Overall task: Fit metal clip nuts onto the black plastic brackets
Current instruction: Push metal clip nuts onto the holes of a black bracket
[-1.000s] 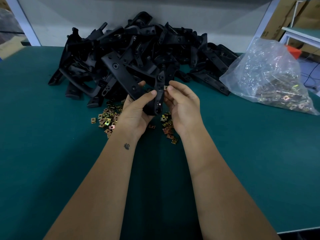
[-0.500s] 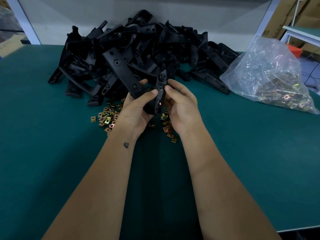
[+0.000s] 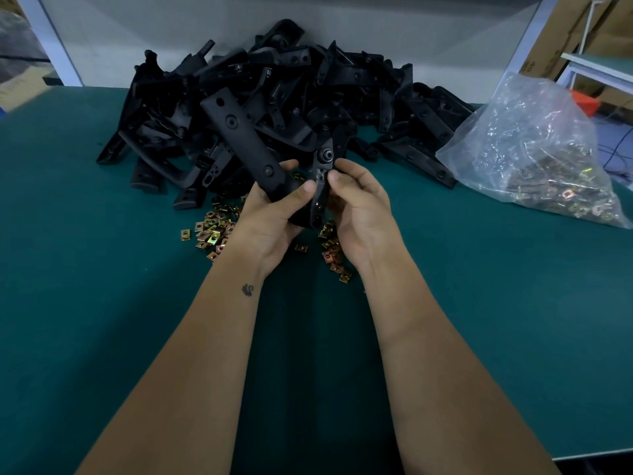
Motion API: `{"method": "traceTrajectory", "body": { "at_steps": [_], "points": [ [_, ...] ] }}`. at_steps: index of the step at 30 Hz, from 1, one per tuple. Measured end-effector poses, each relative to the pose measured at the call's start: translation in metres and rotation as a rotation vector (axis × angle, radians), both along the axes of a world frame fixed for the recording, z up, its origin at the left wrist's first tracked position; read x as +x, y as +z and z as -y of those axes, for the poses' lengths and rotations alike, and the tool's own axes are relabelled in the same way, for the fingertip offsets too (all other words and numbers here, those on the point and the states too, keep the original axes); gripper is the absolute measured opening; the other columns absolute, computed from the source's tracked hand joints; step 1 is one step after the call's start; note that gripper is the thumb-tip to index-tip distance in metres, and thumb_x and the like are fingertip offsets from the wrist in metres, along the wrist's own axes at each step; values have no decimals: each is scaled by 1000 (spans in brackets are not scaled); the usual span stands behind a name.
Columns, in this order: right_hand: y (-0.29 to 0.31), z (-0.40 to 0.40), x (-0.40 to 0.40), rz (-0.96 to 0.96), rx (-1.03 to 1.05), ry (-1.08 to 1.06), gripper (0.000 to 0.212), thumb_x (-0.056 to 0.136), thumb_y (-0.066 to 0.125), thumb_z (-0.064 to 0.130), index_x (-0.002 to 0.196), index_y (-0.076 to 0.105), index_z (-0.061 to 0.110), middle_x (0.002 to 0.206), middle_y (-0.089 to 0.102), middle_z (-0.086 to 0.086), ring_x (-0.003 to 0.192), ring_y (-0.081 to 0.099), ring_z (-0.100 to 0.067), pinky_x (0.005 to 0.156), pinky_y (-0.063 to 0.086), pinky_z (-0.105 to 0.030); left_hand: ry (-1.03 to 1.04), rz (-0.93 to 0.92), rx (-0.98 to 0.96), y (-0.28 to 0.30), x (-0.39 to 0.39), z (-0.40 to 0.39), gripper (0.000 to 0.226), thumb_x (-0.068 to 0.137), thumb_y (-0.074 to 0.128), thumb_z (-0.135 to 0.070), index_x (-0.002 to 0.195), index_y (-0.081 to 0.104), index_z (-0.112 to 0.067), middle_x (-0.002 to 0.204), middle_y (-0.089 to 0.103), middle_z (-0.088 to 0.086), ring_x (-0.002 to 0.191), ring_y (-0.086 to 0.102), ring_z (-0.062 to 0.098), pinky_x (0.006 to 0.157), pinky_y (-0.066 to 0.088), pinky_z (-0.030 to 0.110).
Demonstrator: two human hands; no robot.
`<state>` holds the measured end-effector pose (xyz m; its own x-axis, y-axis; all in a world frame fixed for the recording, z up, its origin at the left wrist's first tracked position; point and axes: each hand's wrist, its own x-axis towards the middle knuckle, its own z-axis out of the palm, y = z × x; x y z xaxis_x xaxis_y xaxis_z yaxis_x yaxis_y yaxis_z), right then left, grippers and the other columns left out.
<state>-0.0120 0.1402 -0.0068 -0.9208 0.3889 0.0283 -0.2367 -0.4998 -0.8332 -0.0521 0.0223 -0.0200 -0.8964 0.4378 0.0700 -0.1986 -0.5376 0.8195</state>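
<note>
I hold one black plastic bracket [image 3: 246, 145] above the green table, in front of the big pile of brackets [image 3: 291, 94]. My left hand [image 3: 270, 221] grips its lower bend, thumb across the front. My right hand [image 3: 359, 207] pinches the bracket's narrow upright arm [image 3: 322, 180] from the right, fingertips pressed against it. Whether a clip nut sits under those fingertips is hidden. Loose brass-coloured clip nuts [image 3: 212, 231] lie scattered on the table under and beside both hands.
A clear plastic bag of clip nuts [image 3: 541, 156] lies at the right on the green table [image 3: 102, 303]. A white wall runs behind the pile. Cardboard boxes and a shelf stand at the far right. The table's front edge is near at the lower right.
The bracket and both hands have risen slightly. My right fingertips have closed in against the upright arm, where a clip nut showed a second ago.
</note>
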Motion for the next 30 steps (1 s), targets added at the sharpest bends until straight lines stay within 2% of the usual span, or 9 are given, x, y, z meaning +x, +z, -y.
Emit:
{"method": "traceTrajectory", "body": {
  "at_steps": [4,7,13,16,18,20,23,26,30],
  "points": [
    [1,3,1,13,27,46,15,90,60,-3,91,61,12,86,65,-4,86,62,-18,99,48,-44,-15,-9,-24,-1,0,-1,44,71,73,-10,112,58,-19,100,75,0,96,71,14,77,59,32],
    [3,3,1,31,26,52,16,90,60,-4,89,59,13,85,64,-4,87,61,-18,104,44,-47,-32,10,-25,-1,-1,0,43,71,73,-9,111,59,-19,98,75,-1,94,72,14,74,59,32],
    [4,5,1,27,93,1,13,89,64,0,92,63,12,84,66,-3,85,64,-16,89,53,-37,-16,65,28,0,-1,-2,37,72,73,-9,105,60,-19,99,76,0,94,72,14,70,58,30],
    [7,6,0,22,157,-51,12,90,65,6,99,67,14,95,70,-8,93,66,-19,91,54,-37,3,120,92,0,-2,-4,27,82,69,-3,102,62,-20,100,76,2,96,72,16,72,59,32],
    [7,4,0,49,224,-124,12,91,64,8,96,69,17,98,73,-8,89,67,-18,84,56,-29,39,168,138,0,-4,-3,22,87,65,-2,101,63,-20,97,77,3,92,73,17,71,60,33],
    [5,0,0,145,456,-248,15,91,63,9,93,69,22,98,73,-2,89,68,-12,81,54,-23,101,219,194,0,-7,0,20,91,63,-4,101,61,-20,92,77,1,86,74,15,72,60,32],
    [-4,-1,-1,298,943,-338,25,93,57,7,98,73,25,103,71,9,99,63,-7,89,52,-27,169,275,298,0,-11,4,16,92,62,-5,101,60,-18,91,77,3,85,74,16,73,60,34],
    [-11,4,-2,321,1297,-300,30,92,54,7,106,76,22,110,70,1,108,59,-22,96,47,-39,178,276,345,0,-11,5,15,93,61,-4,100,60,-17,92,76,5,85,74,17,66,58,30],
    [-17,8,-6,364,1699,-234,26,90,59,20,110,74,27,109,66,-2,106,50,-28,87,36,-34,177,273,304,1,-9,2,16,92,62,-5,102,60,-17,91,76,3,84,74,15,67,58,29]
  ]
}}
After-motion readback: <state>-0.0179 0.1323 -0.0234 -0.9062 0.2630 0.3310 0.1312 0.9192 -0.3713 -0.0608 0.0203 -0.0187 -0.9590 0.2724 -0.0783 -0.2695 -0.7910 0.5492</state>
